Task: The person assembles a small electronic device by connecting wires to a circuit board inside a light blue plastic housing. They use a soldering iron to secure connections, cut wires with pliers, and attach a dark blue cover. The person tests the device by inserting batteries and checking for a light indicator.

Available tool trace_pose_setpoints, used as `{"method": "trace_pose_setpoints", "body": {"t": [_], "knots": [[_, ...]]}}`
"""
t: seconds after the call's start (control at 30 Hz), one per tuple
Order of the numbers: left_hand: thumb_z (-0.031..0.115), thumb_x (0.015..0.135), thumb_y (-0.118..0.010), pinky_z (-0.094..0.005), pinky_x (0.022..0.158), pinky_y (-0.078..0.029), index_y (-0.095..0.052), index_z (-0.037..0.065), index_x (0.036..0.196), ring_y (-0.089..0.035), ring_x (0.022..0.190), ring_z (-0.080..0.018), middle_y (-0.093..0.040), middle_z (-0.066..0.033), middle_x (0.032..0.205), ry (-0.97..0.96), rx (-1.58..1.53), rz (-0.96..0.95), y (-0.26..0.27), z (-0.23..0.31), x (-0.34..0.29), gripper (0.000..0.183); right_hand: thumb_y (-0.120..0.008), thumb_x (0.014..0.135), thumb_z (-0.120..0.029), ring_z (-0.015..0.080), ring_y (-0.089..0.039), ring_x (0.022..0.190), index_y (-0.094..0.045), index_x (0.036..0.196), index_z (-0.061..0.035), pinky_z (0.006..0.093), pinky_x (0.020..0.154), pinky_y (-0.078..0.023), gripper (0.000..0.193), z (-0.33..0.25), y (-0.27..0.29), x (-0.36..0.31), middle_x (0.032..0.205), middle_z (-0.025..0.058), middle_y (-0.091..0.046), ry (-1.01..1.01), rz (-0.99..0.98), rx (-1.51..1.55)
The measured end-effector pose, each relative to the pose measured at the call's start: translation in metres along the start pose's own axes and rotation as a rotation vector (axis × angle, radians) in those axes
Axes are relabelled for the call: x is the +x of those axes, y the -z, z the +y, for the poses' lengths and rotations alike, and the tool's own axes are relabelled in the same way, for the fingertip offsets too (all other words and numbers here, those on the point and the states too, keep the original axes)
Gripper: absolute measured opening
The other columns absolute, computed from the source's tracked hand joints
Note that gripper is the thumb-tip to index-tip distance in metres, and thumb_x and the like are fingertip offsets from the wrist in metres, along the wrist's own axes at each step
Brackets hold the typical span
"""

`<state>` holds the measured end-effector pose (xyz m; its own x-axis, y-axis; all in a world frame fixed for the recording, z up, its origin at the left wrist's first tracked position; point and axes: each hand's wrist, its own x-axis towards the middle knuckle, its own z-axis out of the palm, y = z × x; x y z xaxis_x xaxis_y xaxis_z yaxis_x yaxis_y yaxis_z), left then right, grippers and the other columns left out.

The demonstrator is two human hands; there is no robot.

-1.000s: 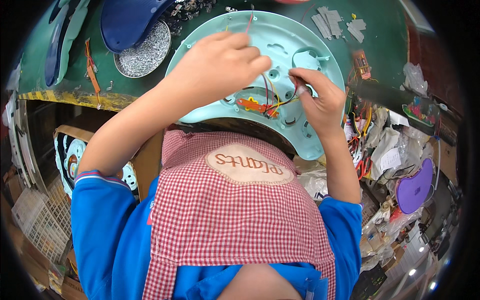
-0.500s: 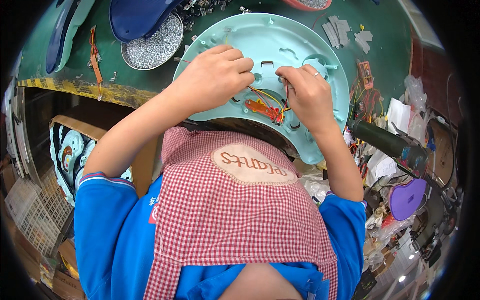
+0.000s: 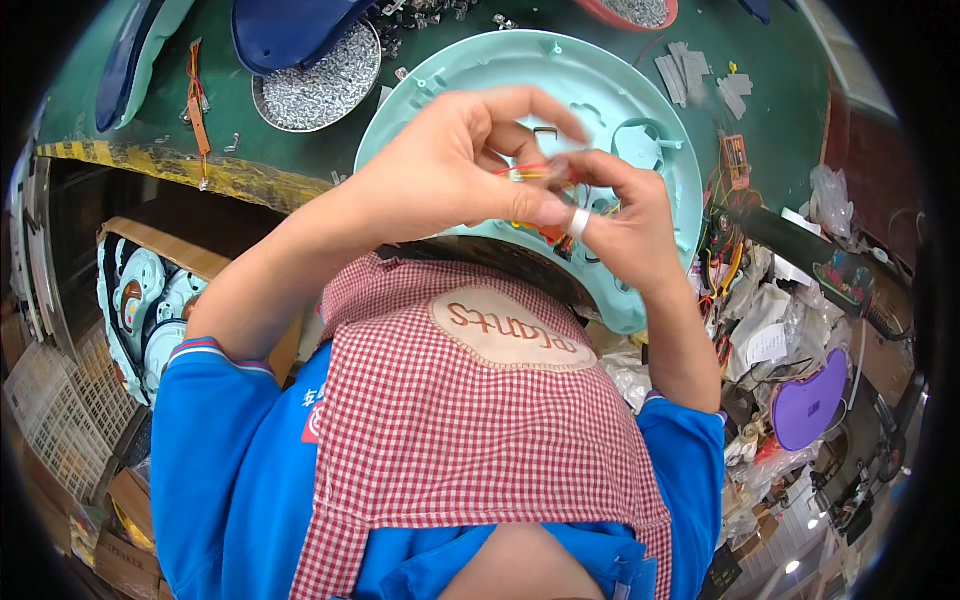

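Observation:
A light turquoise curved plastic shell (image 3: pixel 400 100) lies face-down on the bench, its inner posts and ribs showing. Above its middle my left hand (image 3: pixel 455 165) has the index finger and thumb spread, while the other fingers curl by a bundle of red and yellow wires (image 3: pixel 525 173). My right hand (image 3: pixel 630 215), with a white band on the thumb, meets the same wires with bent fingers. Fingertips of both hands are smeared by motion, and the wire ends are hidden among them. Part of an orange piece (image 3: pixel 553 235) shows below my left thumb.
A round bowl of small metal parts (image 3: pixel 320 95) stands at the far left beneath a dark blue shell (image 3: pixel 285 35). Grey strips (image 3: pixel 683 70) and a wired orange part (image 3: pixel 736 160) lie on the right. An open carton with turquoise parts (image 3: pixel 150 290) is below the bench edge.
My hands have come closer together over the shell. The wires now rise between them, and my left hand has turned with its index finger stretched out.

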<state>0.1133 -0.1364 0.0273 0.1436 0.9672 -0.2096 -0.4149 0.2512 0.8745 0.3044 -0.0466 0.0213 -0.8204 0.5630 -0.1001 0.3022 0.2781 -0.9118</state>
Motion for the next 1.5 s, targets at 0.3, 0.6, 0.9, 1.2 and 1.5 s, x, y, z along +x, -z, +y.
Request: {"method": "trace_pose_setpoints", "body": {"t": [0.3,0.6,0.9,1.2,1.5], "knots": [[0.017,0.091,-0.062,-0.0228,0.064,-0.047,-0.068,0.000,0.093,-0.056,0.071,-0.0065,-0.065,-0.0021,0.079,0.123,0.019,0.056,-0.028,-0.042,0.030,0.018,-0.068,0.081,-0.003,0.0183,-0.064,0.080,-0.072,0.100,-0.0011,0.0258,0.064,-0.050,0.019,0.009,0.009,-0.008,0.090,0.0118,-0.066,0.173,0.394,-0.204],[0.019,0.093,-0.059,-0.0228,0.063,-0.044,-0.068,-0.001,0.087,-0.053,0.066,-0.0080,-0.062,-0.0026,0.075,0.247,-0.119,-0.141,-0.014,-0.059,0.031,0.022,-0.068,0.054,-0.006,0.0224,-0.063,0.076,-0.073,0.092,-0.0043,0.0307,0.060,-0.053,0.038,0.030,0.018,0.018,0.092,0.0078,-0.061,0.969,0.306,-0.671],[0.022,0.095,-0.051,-0.0244,0.053,-0.034,-0.067,0.000,0.083,-0.041,0.056,-0.0076,-0.055,-0.0001,0.063,0.258,0.322,-0.122,-0.007,-0.043,0.023,0.030,-0.066,0.058,-0.009,0.0225,-0.063,0.077,-0.072,0.096,-0.0061,0.0317,0.061,-0.054,0.039,0.030,0.014,0.026,0.092,0.0082,-0.060,0.986,0.161,-0.696],[0.020,0.085,-0.062,-0.0372,0.062,-0.049,-0.068,0.006,0.084,-0.062,0.074,-0.0275,-0.064,-0.0088,0.076,-0.188,1.161,0.232,0.002,-0.048,0.014,0.016,-0.069,0.070,0.005,0.0210,-0.065,0.076,-0.070,0.096,-0.0024,0.0290,0.065,-0.054,0.027,0.033,0.009,0.019,0.089,0.0078,-0.065,0.419,0.121,-0.504],[0.020,0.075,-0.071,-0.0379,0.066,-0.051,-0.070,0.008,0.080,-0.063,0.078,-0.0254,-0.063,-0.0039,0.079,-0.285,1.194,0.313,0.017,-0.059,0.009,0.013,-0.066,0.074,0.012,0.0152,-0.068,0.081,-0.068,0.092,0.0017,0.0259,0.072,-0.056,0.021,0.029,-0.017,0.018,0.087,0.0086,-0.068,0.159,0.149,-0.027]]}}
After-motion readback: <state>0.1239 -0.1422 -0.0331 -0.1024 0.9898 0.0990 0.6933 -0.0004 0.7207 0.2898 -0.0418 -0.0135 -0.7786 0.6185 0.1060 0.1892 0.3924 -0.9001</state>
